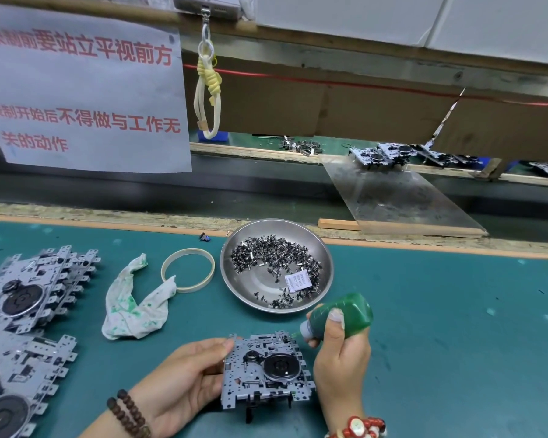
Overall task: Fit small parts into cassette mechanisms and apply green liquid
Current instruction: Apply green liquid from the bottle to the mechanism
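A metal cassette mechanism with a dark flywheel sits low in the middle, above the green mat. My left hand holds it by its left edge, thumb on the top corner. My right hand grips a green liquid bottle, tilted with its nozzle pointing down-left at the mechanism's upper right corner. A steel bowl behind holds several small dark parts and a white label.
Stacks of cassette mechanisms lie at the left, with another stack below. A green-stained white cloth and a tape ring lie between them and the bowl. A paper sign hangs at the upper left. More mechanisms sit on the far bench.
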`<state>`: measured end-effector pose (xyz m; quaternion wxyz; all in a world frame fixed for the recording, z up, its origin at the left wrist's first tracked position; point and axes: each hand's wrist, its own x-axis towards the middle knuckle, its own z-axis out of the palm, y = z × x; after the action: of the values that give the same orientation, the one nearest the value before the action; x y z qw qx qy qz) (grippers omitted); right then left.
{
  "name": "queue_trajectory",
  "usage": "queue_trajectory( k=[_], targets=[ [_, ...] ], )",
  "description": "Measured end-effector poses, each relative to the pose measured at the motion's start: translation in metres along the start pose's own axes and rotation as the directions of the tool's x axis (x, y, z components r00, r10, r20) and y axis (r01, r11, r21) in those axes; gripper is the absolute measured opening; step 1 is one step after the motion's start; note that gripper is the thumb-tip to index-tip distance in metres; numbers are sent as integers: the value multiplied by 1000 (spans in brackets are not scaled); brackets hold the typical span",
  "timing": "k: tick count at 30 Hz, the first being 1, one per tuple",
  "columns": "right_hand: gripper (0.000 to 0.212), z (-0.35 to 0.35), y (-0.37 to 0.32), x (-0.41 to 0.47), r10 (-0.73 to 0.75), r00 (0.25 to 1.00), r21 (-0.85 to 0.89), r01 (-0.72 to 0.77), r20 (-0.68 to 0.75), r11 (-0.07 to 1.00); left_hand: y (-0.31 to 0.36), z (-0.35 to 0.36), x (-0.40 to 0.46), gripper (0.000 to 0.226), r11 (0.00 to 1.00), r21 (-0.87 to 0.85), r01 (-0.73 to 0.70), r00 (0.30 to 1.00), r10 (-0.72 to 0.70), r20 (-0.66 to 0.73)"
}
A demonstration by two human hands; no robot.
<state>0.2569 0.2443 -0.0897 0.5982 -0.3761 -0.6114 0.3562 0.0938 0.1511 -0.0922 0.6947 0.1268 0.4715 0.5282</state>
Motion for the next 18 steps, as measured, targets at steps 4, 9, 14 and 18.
queue_trajectory(
  k=[4,9,14,18],
  targets=[
    [35,0,1,0,10,1000,-9,-10,2,1000,0,1,-1,35,1000,-8,0,1000,0,9],
    [31,0,2,1,0,1000,-20,0,-23,1000,0,3,-1,35,1000,-6,-14,1000,14,-7],
    [37,-1,5,1,17,999,-39,-19,-45,999,1,4,-1,32,1000,-8,-11,1000,11,-17],
    [49,-1,5,2,65,994,-10,-67,-83,998,1,4,-1,30,1000,-6,-7,1000,7,-25]
  ],
)
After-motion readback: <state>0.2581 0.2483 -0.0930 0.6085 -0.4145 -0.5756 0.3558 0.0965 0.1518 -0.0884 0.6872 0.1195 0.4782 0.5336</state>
